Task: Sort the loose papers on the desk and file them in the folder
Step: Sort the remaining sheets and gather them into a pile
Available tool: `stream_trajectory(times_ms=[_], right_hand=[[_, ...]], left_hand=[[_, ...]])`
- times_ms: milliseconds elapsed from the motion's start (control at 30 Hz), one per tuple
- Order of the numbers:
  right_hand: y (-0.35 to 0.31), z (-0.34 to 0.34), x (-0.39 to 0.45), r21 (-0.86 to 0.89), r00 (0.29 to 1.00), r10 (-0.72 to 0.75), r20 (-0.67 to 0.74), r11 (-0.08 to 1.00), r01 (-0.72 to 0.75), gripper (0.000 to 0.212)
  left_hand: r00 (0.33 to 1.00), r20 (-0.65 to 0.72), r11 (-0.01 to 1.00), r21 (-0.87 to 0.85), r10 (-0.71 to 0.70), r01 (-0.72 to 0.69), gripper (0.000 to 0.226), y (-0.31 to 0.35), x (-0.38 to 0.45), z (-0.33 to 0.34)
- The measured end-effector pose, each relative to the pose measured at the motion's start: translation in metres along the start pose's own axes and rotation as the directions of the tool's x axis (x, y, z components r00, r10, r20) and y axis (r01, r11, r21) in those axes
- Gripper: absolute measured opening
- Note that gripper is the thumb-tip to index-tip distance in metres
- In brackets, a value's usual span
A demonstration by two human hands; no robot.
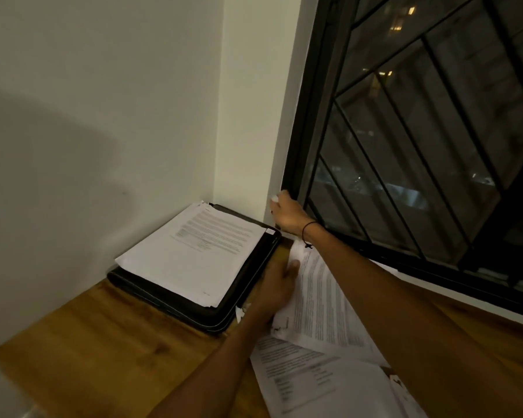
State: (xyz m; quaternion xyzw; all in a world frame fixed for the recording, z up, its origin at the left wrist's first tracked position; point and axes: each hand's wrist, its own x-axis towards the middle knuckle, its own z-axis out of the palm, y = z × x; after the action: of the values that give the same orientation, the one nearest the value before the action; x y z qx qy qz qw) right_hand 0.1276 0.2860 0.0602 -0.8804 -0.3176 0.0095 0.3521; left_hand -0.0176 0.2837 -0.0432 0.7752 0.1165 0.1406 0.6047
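Note:
A black zip folder (248, 292) lies in the desk's far corner against the wall. A stack of printed white sheets (191, 254) rests on top of it. Loose printed papers (320, 315) lie spread on the desk to the right of the folder, under my arms. My left hand (280, 286) presses on the left edge of the upper loose sheet, thumb on the paper, right beside the folder's edge. My right hand (287, 214) is raised at the window's lower left corner, fingers curled on the dark frame edge; a black cord sits on its wrist.
The wooden desk (103, 336) runs along a white wall (88, 131) on the left. A dark-framed window with metal bars (420, 146) stands at the right, its sill just above the desk. More printed sheets (308, 378) overlap near the front.

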Motion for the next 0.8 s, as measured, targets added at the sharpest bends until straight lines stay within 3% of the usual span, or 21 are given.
stream_trajectory(times_ms=[133, 233, 333, 400, 467, 567, 667, 800], right_hand=[[0.005, -0.067, -0.005, 0.249, 0.944, 0.049, -0.325, 0.968, 0.036, 0.015], [0.037, -0.108, -0.037, 0.324, 0.941, 0.122, -0.317, 0.946, -0.014, 0.020], [0.092, -0.126, -0.079, 0.192, 0.933, 0.233, -0.273, 0.964, -0.185, 0.022], [0.122, -0.136, -0.107, 0.169, 0.885, 0.306, -0.351, 0.950, -0.261, 0.030], [0.142, -0.146, -0.135, 0.277, 0.814, 0.376, -0.442, 0.921, -0.275, 0.038], [0.168, -0.156, -0.169, 0.546, 0.813, 0.477, -0.334, 0.801, -0.246, 0.044], [0.189, -0.160, -0.197, 0.599, 0.886, 0.443, -0.138, 0.749, -0.281, 0.069], [0.188, -0.172, -0.207, 0.640, 0.908, 0.395, -0.136, 0.735, -0.224, 0.046]], left_hand=[[0.998, -0.022, 0.997, -0.052, 0.058, -0.059, 0.050, -0.011, 0.007, -0.001], [0.986, -0.050, 0.984, -0.077, 0.158, -0.161, 0.043, -0.007, 0.008, -0.005], [0.974, -0.087, 0.968, -0.123, 0.208, -0.218, 0.035, -0.001, 0.008, -0.005], [0.969, -0.079, 0.960, -0.141, 0.234, -0.244, 0.033, 0.004, 0.007, -0.003], [0.965, -0.089, 0.955, -0.144, 0.248, -0.258, 0.031, 0.009, 0.007, -0.003], [0.966, -0.120, 0.948, -0.196, 0.230, -0.250, 0.032, 0.015, 0.006, -0.003], [0.967, -0.137, 0.939, -0.246, 0.214, -0.242, 0.033, 0.025, 0.006, -0.004], [0.953, -0.147, 0.917, -0.268, 0.264, -0.295, 0.038, 0.040, 0.010, -0.001]])
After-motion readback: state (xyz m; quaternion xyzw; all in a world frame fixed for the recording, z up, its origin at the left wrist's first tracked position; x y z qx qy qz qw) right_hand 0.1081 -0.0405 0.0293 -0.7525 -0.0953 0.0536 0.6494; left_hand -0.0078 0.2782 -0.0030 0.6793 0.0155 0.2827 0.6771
